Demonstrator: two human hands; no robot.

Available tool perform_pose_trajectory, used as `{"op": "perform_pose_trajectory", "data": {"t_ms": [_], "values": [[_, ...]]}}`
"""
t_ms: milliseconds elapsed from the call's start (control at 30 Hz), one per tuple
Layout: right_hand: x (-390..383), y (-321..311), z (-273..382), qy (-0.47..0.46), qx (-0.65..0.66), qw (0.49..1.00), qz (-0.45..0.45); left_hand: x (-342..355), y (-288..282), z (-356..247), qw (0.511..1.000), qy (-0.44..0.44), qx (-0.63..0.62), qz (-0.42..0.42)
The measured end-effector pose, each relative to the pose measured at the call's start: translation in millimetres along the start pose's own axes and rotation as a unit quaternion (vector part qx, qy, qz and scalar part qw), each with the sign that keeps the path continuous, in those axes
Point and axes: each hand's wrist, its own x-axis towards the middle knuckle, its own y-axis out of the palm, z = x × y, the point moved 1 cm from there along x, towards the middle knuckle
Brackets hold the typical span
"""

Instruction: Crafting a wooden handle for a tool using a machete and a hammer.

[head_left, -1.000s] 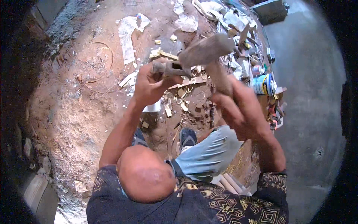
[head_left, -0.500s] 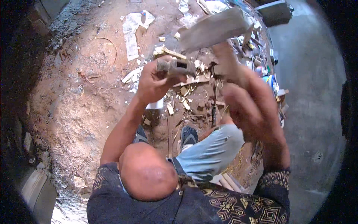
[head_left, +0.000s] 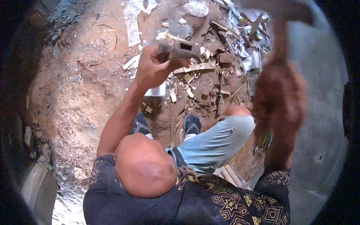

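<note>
In my left hand (head_left: 153,71) is a loose metal hammer head (head_left: 175,48), its rectangular eye facing up with no handle in it. The thumb and fingers are closed around its near side. My right hand (head_left: 281,97) is raised at the right and smeared by motion. It grips the shaft of a tool (head_left: 282,41) whose broad, dark head is blurred near the upper edge, so its exact kind is unclear. The two hands are well apart. Pale wood chips (head_left: 189,92) lie scattered on the dirt below the hammer head.
A long thin dark rod (head_left: 218,95) lies on the ground right of my sandalled foot (head_left: 192,125). Farther off are a flat wood strip (head_left: 198,67), white plastic scraps (head_left: 132,32) and piled rubbish (head_left: 243,41). A grey wall or slab (head_left: 318,112) runs along the right.
My right hand has swung up and to the right with its tool, away from the hammer head. My left hand still holds the hammer head, slightly higher in the picture.
</note>
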Motion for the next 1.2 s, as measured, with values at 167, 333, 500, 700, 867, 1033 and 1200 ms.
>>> {"op": "perform_pose_trajectory", "data": {"t_ms": [167,333,500,700,867,1033,1200], "values": [[14,7,17,-0.071,0.022,0.986,0.151,4,-2,-2,0.999,-0.008,0.039,0.010],[16,17,-17,-0.018,-0.334,0.887,0.319,-4,4,6,1.000,-0.012,-0.003,-0.006],[27,-3,-4,0.114,-0.151,0.946,0.263,3,4,7,1.000,0.001,-0.003,-0.005],[39,-44,-89,0.079,-0.226,0.942,0.233,-22,3,10,0.999,-0.016,-0.033,-0.022],[-5,-53,-233,-0.004,-0.313,0.915,0.254,-40,17,-11,0.999,-0.011,0.026,0.023],[-63,8,-316,0.037,-0.288,0.913,0.285,-59,5,-18,0.995,0.004,0.092,0.046],[-91,-5,-366,0.076,-0.338,0.898,0.270,-43,17,3,0.982,0.063,0.154,0.094]]}}
